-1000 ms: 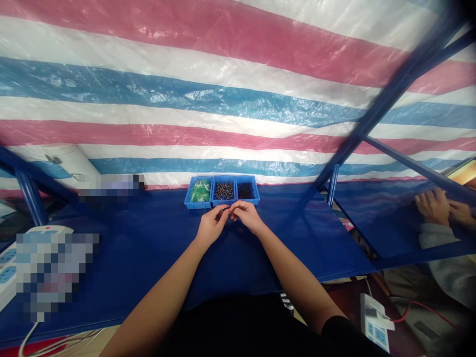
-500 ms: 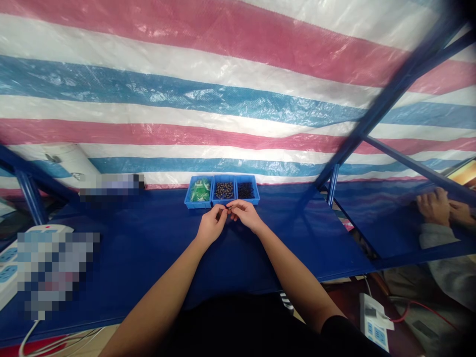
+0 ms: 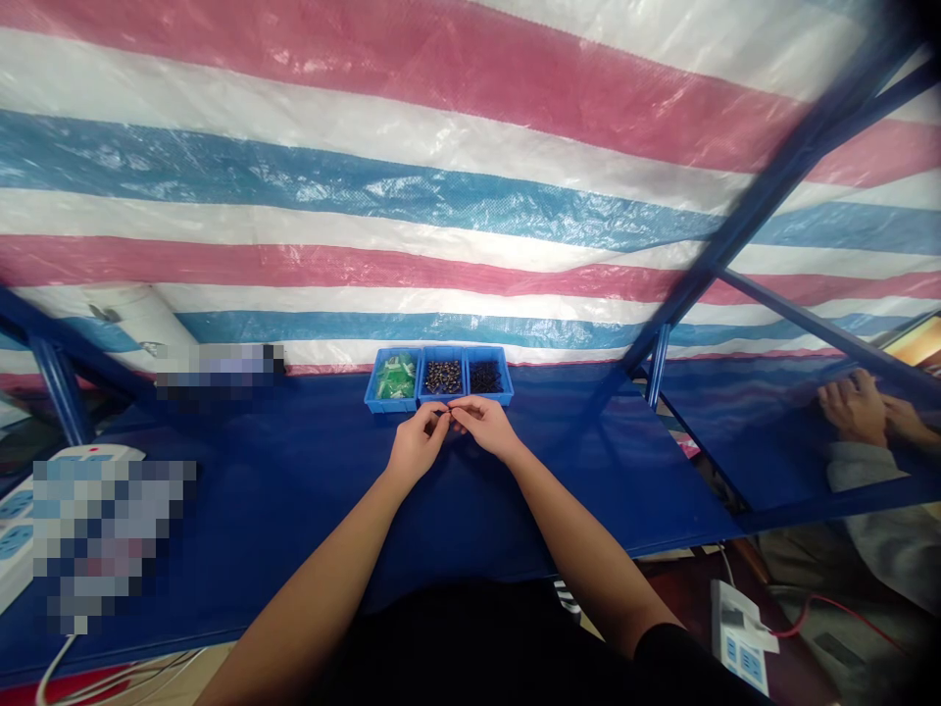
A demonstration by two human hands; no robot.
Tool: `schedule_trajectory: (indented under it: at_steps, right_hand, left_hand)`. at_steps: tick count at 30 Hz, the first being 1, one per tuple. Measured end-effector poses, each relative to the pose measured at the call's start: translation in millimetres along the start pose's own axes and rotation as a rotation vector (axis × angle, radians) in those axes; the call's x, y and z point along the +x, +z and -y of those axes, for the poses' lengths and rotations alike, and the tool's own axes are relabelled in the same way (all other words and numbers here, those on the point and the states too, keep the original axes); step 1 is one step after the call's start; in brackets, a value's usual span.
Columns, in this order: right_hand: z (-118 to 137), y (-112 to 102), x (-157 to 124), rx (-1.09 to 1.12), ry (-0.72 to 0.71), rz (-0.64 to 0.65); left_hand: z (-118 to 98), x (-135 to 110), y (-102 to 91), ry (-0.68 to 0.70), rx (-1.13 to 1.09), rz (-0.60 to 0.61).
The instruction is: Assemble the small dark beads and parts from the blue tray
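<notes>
My left hand and my right hand meet fingertip to fingertip just in front of three blue bins. Both are closed in a pinch, and a tiny dark piece seems to sit between them, too small to name. Green pieces fill the left bin. Small brass-and-black parts lie in the middle bin, closest to my fingertips. In the right bin are small black parts.
The blue table backs onto a striped plastic sheet. A white power strip lies at left, near blurred-out items. Blue frame posts stand at right; beyond them another person's hands work. Another power strip hangs low right.
My hands stay almost in place, with only a slight shift of the fingers around the tiny piece. The other person's hands have moved a little to the left.
</notes>
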State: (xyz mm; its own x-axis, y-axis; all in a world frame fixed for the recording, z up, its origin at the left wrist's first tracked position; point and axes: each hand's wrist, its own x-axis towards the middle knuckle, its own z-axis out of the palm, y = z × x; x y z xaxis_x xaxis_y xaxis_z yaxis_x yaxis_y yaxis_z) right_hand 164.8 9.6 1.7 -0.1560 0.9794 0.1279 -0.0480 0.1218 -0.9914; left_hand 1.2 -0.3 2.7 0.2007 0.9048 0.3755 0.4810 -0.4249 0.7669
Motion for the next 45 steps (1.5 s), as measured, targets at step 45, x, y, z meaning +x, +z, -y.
schedule_trajectory:
  at_steps: [45]
  right_hand:
    - [1.5,-4.7,-2.7,-0.34,-0.207,-0.069]
  left_hand:
    - [1.2,2.2,-1.3,0.02,0.089,-0.051]
